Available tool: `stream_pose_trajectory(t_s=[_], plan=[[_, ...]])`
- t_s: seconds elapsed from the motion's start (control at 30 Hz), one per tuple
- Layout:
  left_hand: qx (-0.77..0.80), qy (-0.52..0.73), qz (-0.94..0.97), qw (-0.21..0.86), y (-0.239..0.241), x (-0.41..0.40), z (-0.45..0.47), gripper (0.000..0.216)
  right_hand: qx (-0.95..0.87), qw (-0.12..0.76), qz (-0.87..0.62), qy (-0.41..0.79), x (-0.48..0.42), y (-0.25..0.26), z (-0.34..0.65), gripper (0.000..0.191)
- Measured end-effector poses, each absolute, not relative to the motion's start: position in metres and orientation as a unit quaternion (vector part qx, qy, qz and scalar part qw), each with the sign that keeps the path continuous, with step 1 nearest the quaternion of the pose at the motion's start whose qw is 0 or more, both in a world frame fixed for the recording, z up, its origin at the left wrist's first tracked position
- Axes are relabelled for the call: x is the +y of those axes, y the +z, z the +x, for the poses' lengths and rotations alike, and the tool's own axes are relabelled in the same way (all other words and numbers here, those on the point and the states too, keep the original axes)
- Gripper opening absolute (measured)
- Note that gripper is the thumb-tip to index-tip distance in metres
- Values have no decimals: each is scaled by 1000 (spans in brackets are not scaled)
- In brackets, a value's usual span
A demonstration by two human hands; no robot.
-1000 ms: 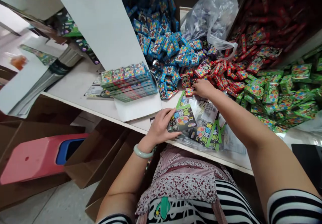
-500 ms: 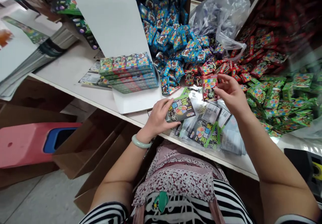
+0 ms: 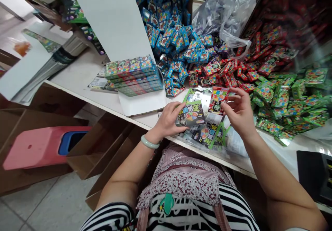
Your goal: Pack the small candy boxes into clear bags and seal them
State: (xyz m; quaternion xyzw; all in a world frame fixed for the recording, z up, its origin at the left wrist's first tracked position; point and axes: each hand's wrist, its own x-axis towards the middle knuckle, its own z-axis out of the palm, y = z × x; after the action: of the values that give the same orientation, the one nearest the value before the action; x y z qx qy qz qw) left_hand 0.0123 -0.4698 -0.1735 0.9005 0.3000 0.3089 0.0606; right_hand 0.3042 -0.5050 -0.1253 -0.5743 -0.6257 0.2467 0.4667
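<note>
White tabletop (image 3: 77, 73) below: left hand (image 3: 169, 121), thumb spread, clasps 1 black packet (image 3: 192, 115); right hand (image 3: 240, 111) pinches 1 red packet (image 3: 216, 100).

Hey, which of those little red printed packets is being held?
The small rectangular red printed packet in the right hand, pinched by thumb and fingers; the other red packets lie loosely heaped beyond it.

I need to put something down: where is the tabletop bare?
Bare tabletop shows between the banded sheets and the stacked boxes. Crowded: around the left hand and right hand, and where blue packets, red packets and green packets lie heaped.
</note>
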Motion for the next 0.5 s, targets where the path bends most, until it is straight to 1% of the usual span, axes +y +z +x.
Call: stream_pose_trajectory(t_s=[0.07, 0.13, 0.2, 0.37, 0.5], plan=[[295, 302, 904, 58, -177, -470, 14, 100, -609, 500, -579, 209, -507, -121, 302, 57], [293, 296, 908, 57, -179, -470, 16, 100, -600, 513, -580, 201, -510, -118, 298, 61], [300, 298, 904, 60, -180, -470, 17, 100, -607, 493, -581, 226, -513, -116, 293, 61], [328, 319, 886, 73, -179, -472, 16, 99, -630, 423, -583, 290, -522, -120, 287, 49], [316, 309, 895, 71, -181, -476, 17, 99, -660, 361, -563, 341, -520, -125, 292, 45]])
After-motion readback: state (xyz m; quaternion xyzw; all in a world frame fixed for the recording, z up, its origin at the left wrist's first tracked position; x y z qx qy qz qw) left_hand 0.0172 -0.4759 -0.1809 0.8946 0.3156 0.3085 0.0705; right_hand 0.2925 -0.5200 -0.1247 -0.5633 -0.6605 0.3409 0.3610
